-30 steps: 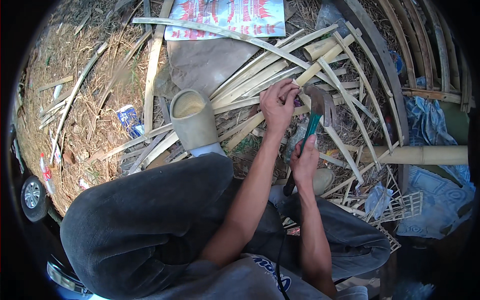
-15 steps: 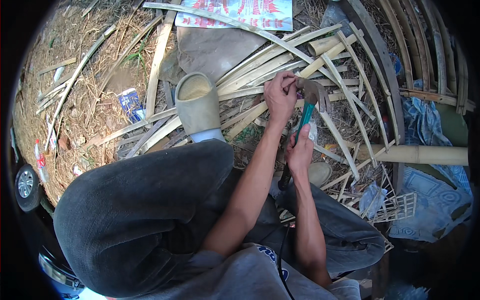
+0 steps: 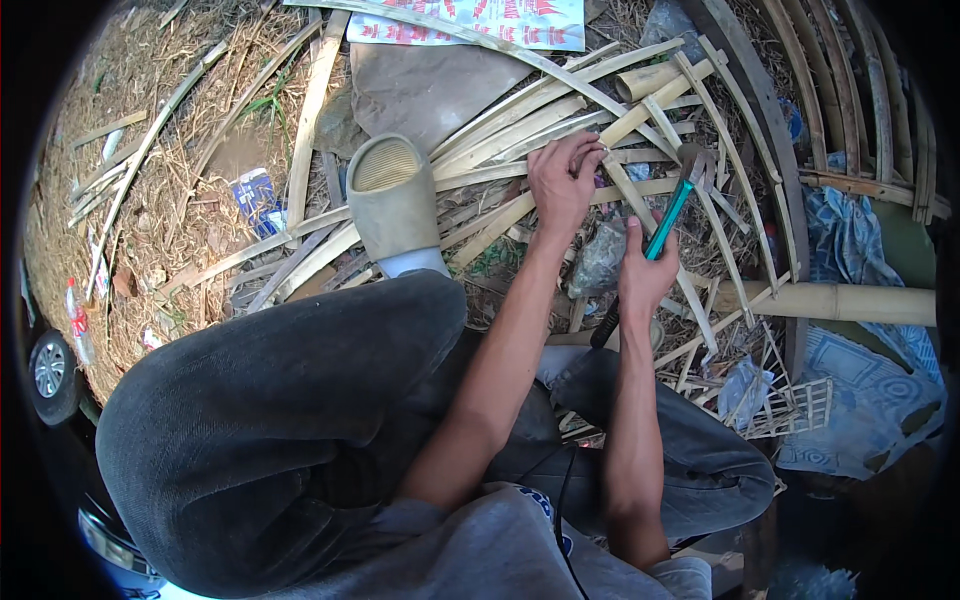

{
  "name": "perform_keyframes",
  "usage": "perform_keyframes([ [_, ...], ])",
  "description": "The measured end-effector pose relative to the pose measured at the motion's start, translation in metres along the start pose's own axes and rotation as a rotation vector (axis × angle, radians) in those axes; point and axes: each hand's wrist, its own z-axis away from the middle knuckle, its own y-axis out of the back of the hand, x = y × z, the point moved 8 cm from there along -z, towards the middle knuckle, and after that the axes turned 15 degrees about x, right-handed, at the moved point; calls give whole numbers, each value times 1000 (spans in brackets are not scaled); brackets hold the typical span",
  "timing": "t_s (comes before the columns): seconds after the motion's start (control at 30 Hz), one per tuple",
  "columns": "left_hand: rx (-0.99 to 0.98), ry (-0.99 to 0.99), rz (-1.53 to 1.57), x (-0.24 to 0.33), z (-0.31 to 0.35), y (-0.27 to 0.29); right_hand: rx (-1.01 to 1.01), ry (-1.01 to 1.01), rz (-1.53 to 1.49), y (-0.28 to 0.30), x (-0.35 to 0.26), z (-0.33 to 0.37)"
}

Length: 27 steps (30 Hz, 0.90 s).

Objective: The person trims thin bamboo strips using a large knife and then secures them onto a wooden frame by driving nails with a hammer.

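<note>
My right hand (image 3: 646, 272) is wrapped round the handle of a claw hammer (image 3: 672, 216), teal above and black at the lower end. Its dark metal head points away from me, over some bamboo slats. To the left of it, my left hand (image 3: 565, 185) is closed, thumb and fingertips pinched together at a pale bamboo slat (image 3: 628, 188). Whatever lies between those fingertips is too small or hidden to make out. Just beyond them, a thicker bamboo piece (image 3: 640, 118) crosses under the slat. Bamboo strips (image 3: 510, 140) fan out behind my left hand.
A grey stone (image 3: 600, 260) sits between my forearms. My shoe (image 3: 395, 215) rests on strips at left, near a flat brown slab (image 3: 430, 90). A bamboo pole (image 3: 840, 303) and blue patterned cloth (image 3: 860, 400) lie at right. A car wheel (image 3: 55, 365) shows far left.
The hammer has swung away to the right from beside my left hand, with my right hand still round it. My left hand stays at nearly the same spot, fingers closed.
</note>
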Motion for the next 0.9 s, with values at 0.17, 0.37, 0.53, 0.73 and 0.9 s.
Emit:
perform_keyframes([
  [0.17, 18, -112, -67, 7, 0, 3, 105, 32, 30, -4, 10, -20],
  [0.37, 10, -97, -89, 9, 0, -1, 116, 52, 91, -16, 13, -28],
  [0.53, 60, -108, -18, 9, -4, 2, 27, -60, -2, -23, 15, -30],
  [0.73, 38, -197, -75, 15, -4, 0, 44, -78, -66, -24, 21, -31],
  [0.9, 41, -218, -85, 16, -5, -3, 74, 11, -162, -16, 13, -27],
])
